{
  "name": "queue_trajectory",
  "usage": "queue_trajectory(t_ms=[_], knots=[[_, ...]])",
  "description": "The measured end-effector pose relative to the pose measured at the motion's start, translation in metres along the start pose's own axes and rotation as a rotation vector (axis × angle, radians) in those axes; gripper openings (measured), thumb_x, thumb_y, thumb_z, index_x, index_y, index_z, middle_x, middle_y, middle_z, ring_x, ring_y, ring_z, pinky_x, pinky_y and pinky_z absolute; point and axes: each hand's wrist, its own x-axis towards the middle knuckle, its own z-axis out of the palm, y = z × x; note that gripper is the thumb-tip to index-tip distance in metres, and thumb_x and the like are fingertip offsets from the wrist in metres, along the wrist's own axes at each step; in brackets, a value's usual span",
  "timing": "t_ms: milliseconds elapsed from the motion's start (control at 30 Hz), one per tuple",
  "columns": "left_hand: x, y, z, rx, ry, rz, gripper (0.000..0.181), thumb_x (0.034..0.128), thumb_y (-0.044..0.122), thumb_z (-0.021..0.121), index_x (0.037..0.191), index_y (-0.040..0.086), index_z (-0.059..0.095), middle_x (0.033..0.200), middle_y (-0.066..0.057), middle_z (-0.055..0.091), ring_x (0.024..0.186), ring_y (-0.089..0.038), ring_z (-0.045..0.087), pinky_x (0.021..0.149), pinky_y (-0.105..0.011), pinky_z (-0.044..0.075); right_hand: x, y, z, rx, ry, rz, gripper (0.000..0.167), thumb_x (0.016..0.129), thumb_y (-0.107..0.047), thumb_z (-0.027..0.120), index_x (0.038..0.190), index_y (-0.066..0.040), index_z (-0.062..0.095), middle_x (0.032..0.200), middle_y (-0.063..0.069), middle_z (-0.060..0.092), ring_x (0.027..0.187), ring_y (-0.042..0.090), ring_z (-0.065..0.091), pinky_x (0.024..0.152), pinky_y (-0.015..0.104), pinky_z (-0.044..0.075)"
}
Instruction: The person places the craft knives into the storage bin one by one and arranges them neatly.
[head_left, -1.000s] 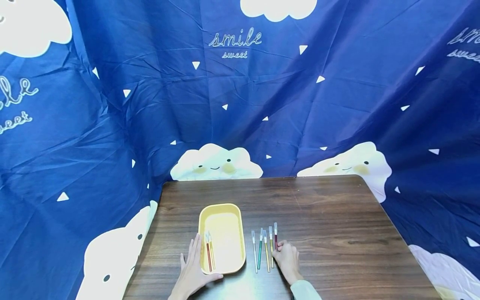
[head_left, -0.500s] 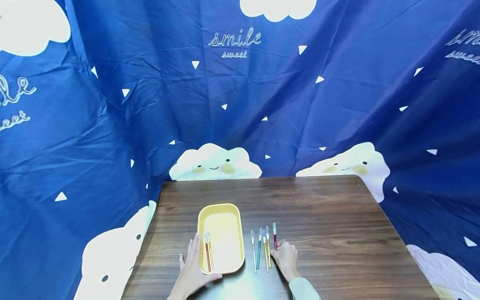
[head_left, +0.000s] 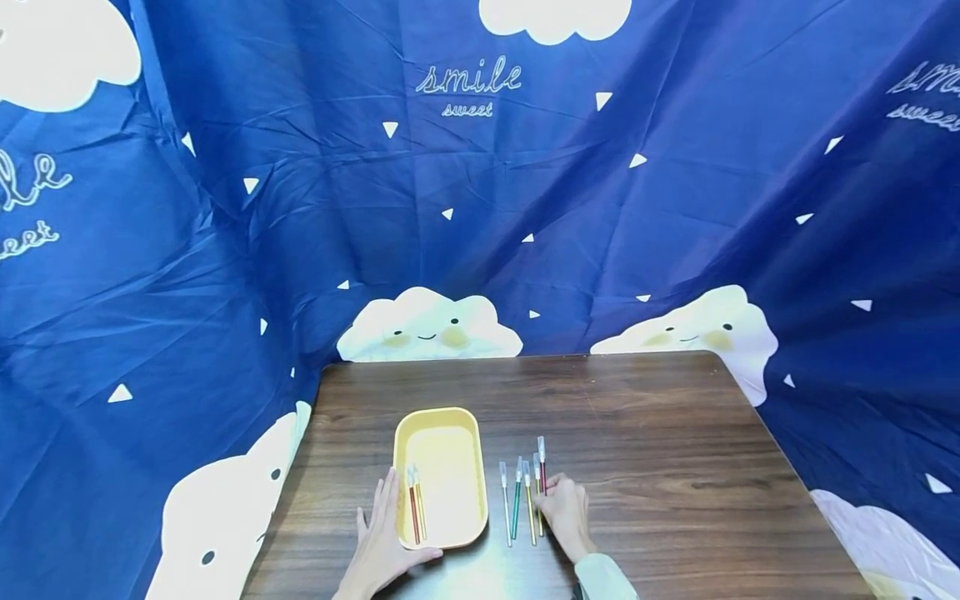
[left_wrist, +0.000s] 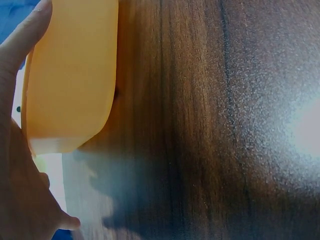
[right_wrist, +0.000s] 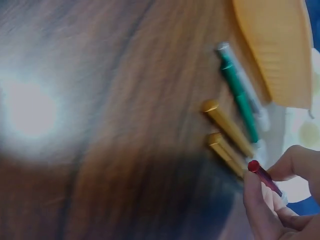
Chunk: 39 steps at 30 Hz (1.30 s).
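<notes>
My right hand (head_left: 568,512) pinches a dark red craft knife (right_wrist: 266,180) with a clear cap between thumb and fingers, just right of a row of similar knives. That row holds a silver knife (head_left: 506,508), a green knife (head_left: 516,508) and two gold ones, the nearer to the green being one gold knife (head_left: 531,510). My left hand (head_left: 379,546) rests against the near left corner of a yellow tray (head_left: 481,467), fingers straight along its side and thumb at the near edge. Inside the tray lie a red knife (head_left: 414,515) and a gold knife (head_left: 421,510), side by side.
The dark wooden table (head_left: 675,467) extends far to the right and behind the tray. A blue curtain (head_left: 465,183) with white clouds hangs behind the table and along both sides.
My right hand has shifted slightly left, and the dark red knife has moved left and away from me, close to the gold ones. The left hand stays at the tray.
</notes>
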Motion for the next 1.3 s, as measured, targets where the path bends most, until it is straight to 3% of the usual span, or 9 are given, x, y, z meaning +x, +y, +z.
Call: queue_trajectory(t_ms=[533, 867, 1067, 1300], knots=[[0.001, 0.000, 0.001, 0.001, 0.010, 0.007, 0.149, 0.0649, 0.084, 0.082, 0.171, 0.011, 0.006, 0.177, -0.015, 0.007, 0.158, -0.051, 0.013, 0.109, -0.089, 0.009, 0.001, -0.052, -0.005, 0.048, -0.085, 0.002, 0.015, 0.070, -0.003, 0.077, 0.084, -0.004, 0.072, 0.070, 0.000, 0.074, 0.063, 0.015, 0.067, 0.065, 0.039, 0.056], [0.000, -0.001, -0.001, 0.010, 0.015, 0.009, 0.148, 0.0652, 0.085, 0.081, 0.170, 0.010, 0.008, 0.178, -0.012, 0.005, 0.158, -0.051, 0.013, 0.108, -0.089, 0.010, -0.002, -0.081, 0.007, 0.082, -0.135, -0.024, 0.014, 0.071, -0.003, 0.076, 0.085, -0.005, 0.073, 0.071, -0.001, 0.074, 0.058, 0.009, 0.064, 0.064, 0.036, 0.056], [0.001, 0.000, -0.001, 0.010, 0.023, 0.008, 0.149, 0.0640, 0.084, 0.082, 0.170, 0.011, 0.008, 0.177, -0.016, 0.009, 0.157, -0.052, 0.015, 0.108, -0.089, 0.010, -0.004, -0.093, 0.012, 0.110, -0.162, -0.047, 0.014, 0.073, 0.000, 0.073, 0.086, -0.003, 0.071, 0.070, 0.001, 0.073, 0.050, 0.009, 0.063, 0.059, 0.032, 0.058], [0.000, -0.001, -0.001, 0.011, 0.022, 0.004, 0.150, 0.0637, 0.083, 0.083, 0.170, 0.010, 0.007, 0.176, -0.018, 0.011, 0.157, -0.052, 0.015, 0.110, -0.088, 0.009, -0.010, -0.106, 0.024, 0.146, -0.212, -0.040, 0.014, 0.071, 0.002, 0.072, 0.083, -0.003, 0.070, 0.068, -0.001, 0.070, 0.058, 0.008, 0.062, 0.056, 0.027, 0.055]])
